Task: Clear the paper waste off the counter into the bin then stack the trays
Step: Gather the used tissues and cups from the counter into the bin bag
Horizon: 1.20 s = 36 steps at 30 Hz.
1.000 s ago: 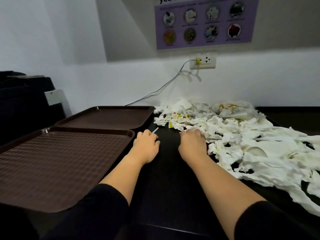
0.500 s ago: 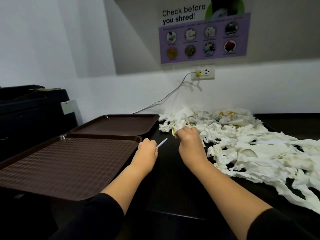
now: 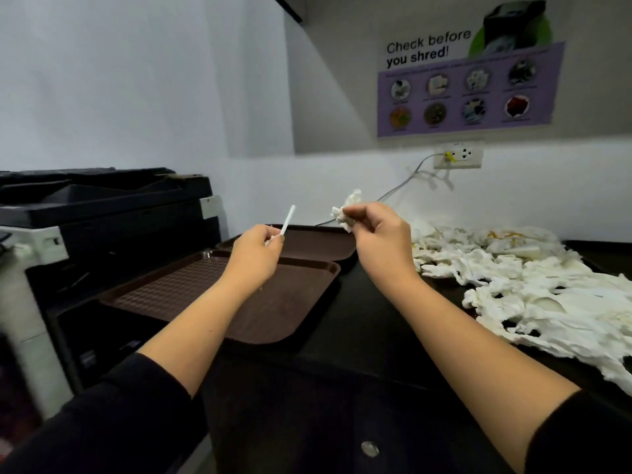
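Fingers of the left hand [image 3: 254, 256] pinch a white stick [image 3: 288, 220]; right hand [image 3: 379, 239] fingers pinch a paper scrap [image 3: 347, 212]. Both now lifted off the desk [image 3: 359, 323]; main paper pile [image 3: 533, 285] remains, binning pending.

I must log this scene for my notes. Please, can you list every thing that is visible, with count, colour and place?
paper waste pile: one heap, white, on the counter at right
counter: one, black, in front of the person
trays: two, brown, side by side on the counter's left part, not stacked
printer: one, black and grey, left of the trays
poster: one, purple, on the wall, reads "Check before you shred!"
wall socket: one, white, below the poster, a grey cable plugged in
thin stick: one, white, held up above the trays
crumpled paper: one piece, white, held up above the far tray
left hand: fingers pinch the thin stick
right hand: fingers pinch the crumpled paper
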{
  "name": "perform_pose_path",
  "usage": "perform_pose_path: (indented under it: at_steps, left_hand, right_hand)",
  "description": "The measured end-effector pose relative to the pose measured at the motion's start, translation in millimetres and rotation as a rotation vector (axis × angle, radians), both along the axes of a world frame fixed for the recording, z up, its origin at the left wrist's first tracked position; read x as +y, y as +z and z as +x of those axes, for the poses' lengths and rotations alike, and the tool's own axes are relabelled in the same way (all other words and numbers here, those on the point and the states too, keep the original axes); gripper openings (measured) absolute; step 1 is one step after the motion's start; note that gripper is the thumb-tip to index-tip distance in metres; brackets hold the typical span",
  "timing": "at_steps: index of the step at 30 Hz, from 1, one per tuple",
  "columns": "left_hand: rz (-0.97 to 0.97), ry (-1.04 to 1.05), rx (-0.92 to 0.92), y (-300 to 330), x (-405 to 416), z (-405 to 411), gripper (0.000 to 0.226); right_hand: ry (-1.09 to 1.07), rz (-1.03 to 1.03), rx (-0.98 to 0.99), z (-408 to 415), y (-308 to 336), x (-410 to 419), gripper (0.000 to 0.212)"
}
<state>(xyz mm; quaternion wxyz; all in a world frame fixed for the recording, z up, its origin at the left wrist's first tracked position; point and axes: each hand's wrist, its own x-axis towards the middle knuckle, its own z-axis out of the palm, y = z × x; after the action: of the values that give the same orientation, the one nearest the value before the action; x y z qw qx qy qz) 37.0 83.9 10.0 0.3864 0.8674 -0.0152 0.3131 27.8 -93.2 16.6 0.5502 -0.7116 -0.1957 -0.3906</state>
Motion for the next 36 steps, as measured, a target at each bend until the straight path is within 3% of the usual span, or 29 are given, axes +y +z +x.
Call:
perform_pose_path:
  at_steps: [7, 13, 16, 20, 25, 27, 36]
  left_hand:
    - [-0.181, 0.160, -0.008, -26, 118, -65, 0.012]
    - [-0.283, 0.323, 0.145, -102, 215, -129, 0.028]
    - [-0.370, 0.414, 0.240, -156, 245, -158, 0.024]
    - [-0.456, 0.462, 0.391, -242, 270, -188, 0.019]
    - [-0.607, 0.501, 0.580, -340, 282, -213, 0.037]
    - [-0.691, 0.544, 0.642, -375, 286, -219, 0.033]
    - [-0.809, 0.598, 0.885, -466, 275, -231, 0.028]
  right_hand:
    - [0.203, -0.127, -0.058, -35, -2, 110, 0.013]
    - [0.464, -0.164, 0.065, -80, -38, 210, 0.013]
    - [0.582, -0.212, 0.151, -99, -74, 254, 0.012]
    - [0.685, -0.274, 0.334, -121, -137, 297, 0.014]
    - [0.743, -0.280, 0.690, -131, -215, 323, 0.014]
    - [0.735, -0.263, 0.816, -130, -240, 330, 0.016]
    - [0.698, -0.013, 1.370, -122, -321, 335, 0.017]
